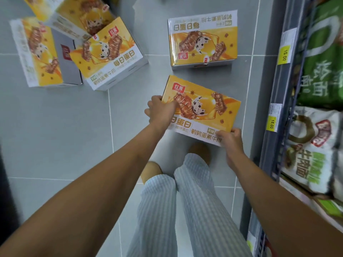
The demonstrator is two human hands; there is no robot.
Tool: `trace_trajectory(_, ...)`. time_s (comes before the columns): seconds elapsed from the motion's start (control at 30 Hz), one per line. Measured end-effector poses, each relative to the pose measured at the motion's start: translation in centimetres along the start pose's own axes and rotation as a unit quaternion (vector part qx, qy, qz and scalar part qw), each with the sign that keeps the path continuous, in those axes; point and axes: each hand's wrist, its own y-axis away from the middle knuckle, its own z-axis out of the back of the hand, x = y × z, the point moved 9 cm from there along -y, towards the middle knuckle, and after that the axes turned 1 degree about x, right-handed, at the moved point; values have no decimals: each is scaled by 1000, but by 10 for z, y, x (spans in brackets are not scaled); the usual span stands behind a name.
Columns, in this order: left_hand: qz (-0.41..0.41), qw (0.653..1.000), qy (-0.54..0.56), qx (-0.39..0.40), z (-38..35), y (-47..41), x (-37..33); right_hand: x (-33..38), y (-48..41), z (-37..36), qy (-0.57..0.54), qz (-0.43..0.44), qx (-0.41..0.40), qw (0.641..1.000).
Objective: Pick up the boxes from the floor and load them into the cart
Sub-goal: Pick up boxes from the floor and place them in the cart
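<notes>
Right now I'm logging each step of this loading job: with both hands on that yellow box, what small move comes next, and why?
Probably lift the box straight up. The left hand grips its left edge and the right hand its near corner, so the hold looks set. No cart is in view yet.

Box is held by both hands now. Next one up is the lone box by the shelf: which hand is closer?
Right, probably. The lone box lies ahead near the shelf, on the right hand side; the left hand grips the held box at its far-left edge.
</notes>
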Motion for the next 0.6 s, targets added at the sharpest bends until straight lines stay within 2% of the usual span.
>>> trace_trajectory(0.17, -40, 998, -40, -27, 55, 61, -17, 4, 75, 5, -52, -10, 3, 999)
trace_trajectory(0.3, -63, 996, -59, -35, 116, 124, -25, 30, 147, 6, -28, 30, 16, 999)
trace_trajectory(0.6, -119, 990, 9, -74, 252, 252, -49, 86, 301, 1, -28, 118, 46, 992)
